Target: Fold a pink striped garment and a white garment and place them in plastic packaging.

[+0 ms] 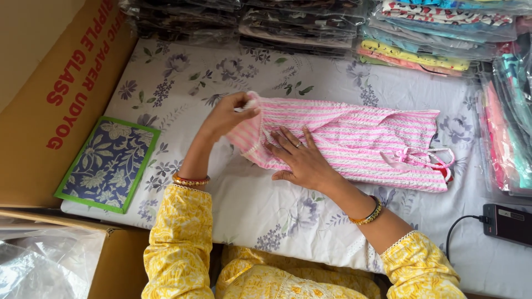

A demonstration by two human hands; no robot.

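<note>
A pink and white striped garment (360,141) lies across a white sheet with purple flowers (260,205). My left hand (230,113) pinches the garment's left end and lifts it a little off the sheet. Just to the right, my right hand (299,160) lies flat on the cloth with fingers spread, pressing it down; a ring shows on one finger. Thin pink ties (426,158) trail from the garment's right end. Both wrists wear bangles under yellow patterned sleeves.
A blue floral card with a green border (108,163) lies at the left on the sheet. Cardboard boxes (50,94) stand at the left. Stacks of clothes in clear bags (421,33) line the back and right. A black device with a cable (507,221) sits at the right.
</note>
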